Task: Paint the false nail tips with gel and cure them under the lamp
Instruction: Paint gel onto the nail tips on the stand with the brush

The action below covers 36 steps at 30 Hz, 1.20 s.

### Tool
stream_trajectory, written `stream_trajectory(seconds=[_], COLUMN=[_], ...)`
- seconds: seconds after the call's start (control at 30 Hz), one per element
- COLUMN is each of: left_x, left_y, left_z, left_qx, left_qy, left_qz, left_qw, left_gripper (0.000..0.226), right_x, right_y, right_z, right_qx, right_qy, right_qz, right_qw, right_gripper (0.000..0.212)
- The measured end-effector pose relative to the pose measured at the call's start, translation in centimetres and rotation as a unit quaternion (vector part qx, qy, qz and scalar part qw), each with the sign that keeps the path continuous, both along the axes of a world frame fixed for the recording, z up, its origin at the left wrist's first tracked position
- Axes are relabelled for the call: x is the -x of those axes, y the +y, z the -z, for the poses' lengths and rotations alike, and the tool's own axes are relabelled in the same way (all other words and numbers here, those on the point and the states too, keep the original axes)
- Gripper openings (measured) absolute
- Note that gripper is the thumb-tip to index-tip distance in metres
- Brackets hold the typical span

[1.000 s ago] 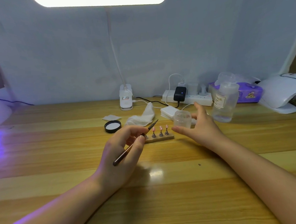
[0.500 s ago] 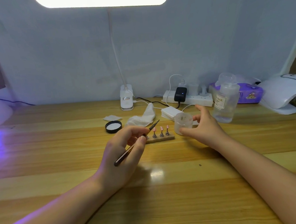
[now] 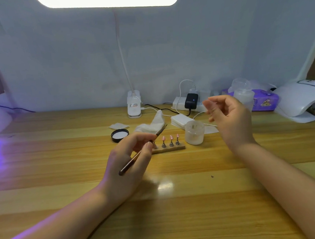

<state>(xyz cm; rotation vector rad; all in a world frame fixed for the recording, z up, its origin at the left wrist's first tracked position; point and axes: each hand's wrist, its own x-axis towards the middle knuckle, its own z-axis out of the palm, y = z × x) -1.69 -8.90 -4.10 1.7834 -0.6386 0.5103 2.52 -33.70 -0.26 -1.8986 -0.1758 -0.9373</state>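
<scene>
My left hand [image 3: 129, 158] grips a thin dark gel brush [image 3: 136, 155], bristle end pointing up and right toward the wooden nail stand [image 3: 170, 148]. Pink false nail tips [image 3: 170, 137] sit on small metal holders on that stand; my fingers hide its left end. A frosted open jar [image 3: 194, 132] stands just right of the stand, and its black lid [image 3: 119, 135] lies to the left. My right hand [image 3: 228, 122] hovers above and right of the jar, fingers loosely curled, holding nothing. A white curing lamp [image 3: 303, 99] sits at the far right.
A clamp desk lamp [image 3: 133, 106] and a power strip with chargers [image 3: 189, 103] line the back wall. A crumpled white cloth [image 3: 153, 125], cotton pads [image 3: 180, 120], a clear pump bottle [image 3: 244, 97] and a purple wipes pack [image 3: 264, 100] lie behind the stand. Violet light glows at left.
My right hand let go of the frosted jar, which now stands on the table, and rose up and to the right. My left hand with the brush stayed put.
</scene>
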Motion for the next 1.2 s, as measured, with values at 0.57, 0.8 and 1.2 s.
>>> stream_trajectory(seconds=[0.57, 0.8, 1.2], left_x=[-1.3, -4.6, -7.7], left_y=[-1.2, -4.6, -8.8], left_z=[-4.8, -7.9, -7.7], left_qx=[0.035, -0.035, -0.195], left_qy=[0.03, 0.065, 0.126], left_qz=[-0.002, -0.013, -0.073], left_qw=[0.999, 0.997, 0.97], left_gripper=[0.013, 0.015, 0.024], right_x=[2.1, 2.3, 1.9], right_y=[3.9, 5.0, 5.3], right_z=[3.1, 2.6, 3.4], right_qx=[0.465, 0.544, 0.517], right_qy=[-0.014, 0.015, 0.06], right_qz=[-0.054, -0.033, -0.017], right_qw=[0.883, 0.838, 0.854], right_gripper=[0.035, 0.04, 0.049])
